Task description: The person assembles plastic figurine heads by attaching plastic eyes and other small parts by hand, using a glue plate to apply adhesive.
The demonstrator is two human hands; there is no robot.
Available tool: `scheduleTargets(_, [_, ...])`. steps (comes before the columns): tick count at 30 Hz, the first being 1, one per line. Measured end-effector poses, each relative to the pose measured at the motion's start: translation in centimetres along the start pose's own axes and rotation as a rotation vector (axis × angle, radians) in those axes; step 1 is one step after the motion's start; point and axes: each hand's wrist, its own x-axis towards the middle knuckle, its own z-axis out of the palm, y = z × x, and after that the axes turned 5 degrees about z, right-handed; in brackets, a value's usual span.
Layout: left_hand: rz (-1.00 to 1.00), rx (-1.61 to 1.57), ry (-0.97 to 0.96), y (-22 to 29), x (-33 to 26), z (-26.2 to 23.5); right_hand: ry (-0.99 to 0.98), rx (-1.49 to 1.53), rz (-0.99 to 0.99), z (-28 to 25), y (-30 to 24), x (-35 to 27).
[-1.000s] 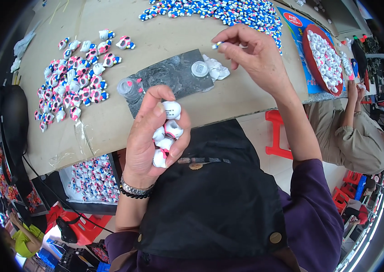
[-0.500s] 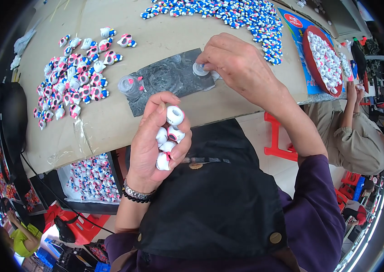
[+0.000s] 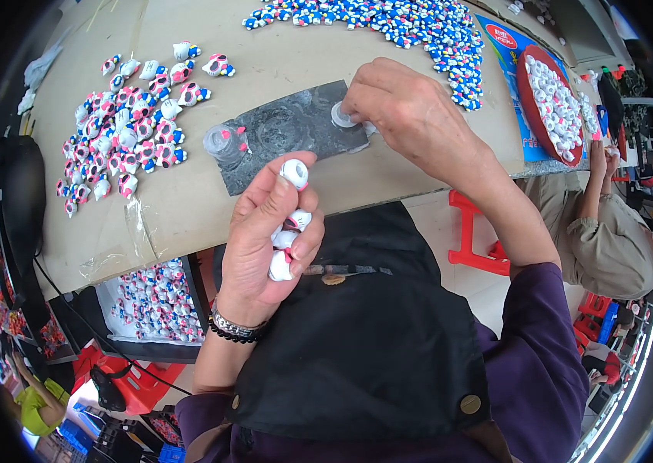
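Tabletop: mine is a pale beige-tan surface [image 3: 265, 65], its near edge running just in front of my body.
Middle: a dark grey slab [image 3: 296, 123] lies flat and slightly aslant before me, its face smeared and scuffed.
My left: a loose cluster of small figures [image 3: 122, 143], white, pink and blue, many lying on their sides or backs.
Far side: a dense spread of little blue-and-white pieces [image 3: 388, 27], trailing down toward my right.
My right: a blue printed sheet [image 3: 505, 55] lies flat, partly covered by a red bowl [image 3: 526, 99].
Near-left edge: clear tape [image 3: 138, 224], wrinkled, stuck down.
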Motion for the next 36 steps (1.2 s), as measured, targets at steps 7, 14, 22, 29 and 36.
scheduleTargets(7, [-0.036,-0.019,0.077,0.0,0.6,1.0,0.174,0.317,0.163,0.7,0.8,-0.6])
scheduleTargets(14, [0.029,0.097,0.077,-0.4,1.2,1.5,0.205,1.133,0.572,0.2,-3.6,-1.5])
scheduleTargets(22, [0.159,0.224,0.041,-1.2,1.3,1.5,0.252,0.915,0.362,0.7,-4.7,-2.0])
scheduleTargets(29, [0.245,0.326,0.039,-1.7,1.3,1.5,0.332,0.643,0.133,1.2,-5.0,-2.2])
scheduleTargets(36, [0.293,0.394,-0.027,-1.5,1.4,0.9,0.274,0.548,0.105,0.9,-5.2,-2.4])
